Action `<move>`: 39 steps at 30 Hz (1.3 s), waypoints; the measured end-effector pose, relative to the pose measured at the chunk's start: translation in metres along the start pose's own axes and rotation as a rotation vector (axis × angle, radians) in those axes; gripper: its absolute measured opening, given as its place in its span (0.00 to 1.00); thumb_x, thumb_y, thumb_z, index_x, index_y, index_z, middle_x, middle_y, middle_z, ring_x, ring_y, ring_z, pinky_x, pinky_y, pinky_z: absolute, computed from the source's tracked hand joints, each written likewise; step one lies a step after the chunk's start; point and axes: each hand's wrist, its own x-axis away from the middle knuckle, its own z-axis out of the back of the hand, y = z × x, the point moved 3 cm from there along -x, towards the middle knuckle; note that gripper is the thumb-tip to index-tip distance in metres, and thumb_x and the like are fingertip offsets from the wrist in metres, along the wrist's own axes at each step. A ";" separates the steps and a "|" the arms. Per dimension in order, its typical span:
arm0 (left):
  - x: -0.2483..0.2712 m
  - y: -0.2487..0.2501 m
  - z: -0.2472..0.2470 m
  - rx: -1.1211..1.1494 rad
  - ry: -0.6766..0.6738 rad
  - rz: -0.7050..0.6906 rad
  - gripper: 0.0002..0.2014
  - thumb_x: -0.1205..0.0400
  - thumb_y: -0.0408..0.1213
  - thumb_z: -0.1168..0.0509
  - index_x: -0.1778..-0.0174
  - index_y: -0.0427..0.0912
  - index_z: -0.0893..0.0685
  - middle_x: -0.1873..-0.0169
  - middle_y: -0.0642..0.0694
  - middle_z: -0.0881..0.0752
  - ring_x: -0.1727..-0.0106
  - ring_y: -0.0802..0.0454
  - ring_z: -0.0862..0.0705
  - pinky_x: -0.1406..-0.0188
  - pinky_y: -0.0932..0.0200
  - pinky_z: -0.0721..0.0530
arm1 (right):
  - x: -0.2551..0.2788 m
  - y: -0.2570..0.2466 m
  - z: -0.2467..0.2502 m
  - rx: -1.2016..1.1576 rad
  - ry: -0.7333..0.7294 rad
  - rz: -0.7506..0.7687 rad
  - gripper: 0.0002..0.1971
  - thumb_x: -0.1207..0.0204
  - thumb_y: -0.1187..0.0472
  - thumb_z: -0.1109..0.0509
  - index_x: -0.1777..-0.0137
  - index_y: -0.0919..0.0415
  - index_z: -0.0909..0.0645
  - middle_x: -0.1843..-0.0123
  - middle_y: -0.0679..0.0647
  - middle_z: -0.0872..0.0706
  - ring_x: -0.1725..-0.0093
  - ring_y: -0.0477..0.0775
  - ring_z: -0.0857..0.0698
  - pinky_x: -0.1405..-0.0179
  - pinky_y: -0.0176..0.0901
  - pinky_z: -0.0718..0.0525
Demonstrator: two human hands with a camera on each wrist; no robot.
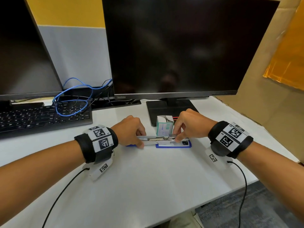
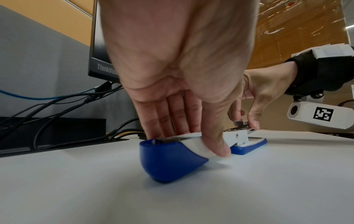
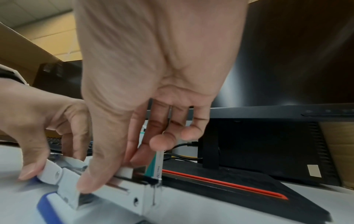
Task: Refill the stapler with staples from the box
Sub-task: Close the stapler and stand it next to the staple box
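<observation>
On tabletop [image 1: 148,178] | left hand [image 1: 130,129] gripping opened stapler [image 2: 172,154] lid | right hand [image 1: 189,125] pinching staple strip [image 2: 241,123] over rail | head view alone showing box [image 1: 165,127] behind

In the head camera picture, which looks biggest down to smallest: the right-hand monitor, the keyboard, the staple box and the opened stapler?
1. Monitor, by far.
2. Keyboard, partly cut off at the picture's edge.
3. Stapler, long but thin, partly hidden by the hands.
4. Staple box, close to the stapler in apparent area, so that order is unsure.

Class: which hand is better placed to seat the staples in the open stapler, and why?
Right. The right hand already pinches the staple strip over the stapler channel; the left hand is busy holding the flipped-back top down.
</observation>
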 end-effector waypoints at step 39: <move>0.003 -0.002 -0.001 0.030 0.006 0.040 0.19 0.28 0.47 0.23 0.42 0.45 0.09 0.50 0.47 0.08 0.54 0.52 0.14 0.46 0.57 0.12 | 0.007 0.000 -0.002 0.089 -0.135 0.057 0.17 0.25 0.49 0.26 0.36 0.48 0.13 0.32 0.48 0.15 0.59 0.41 0.23 0.54 0.33 0.17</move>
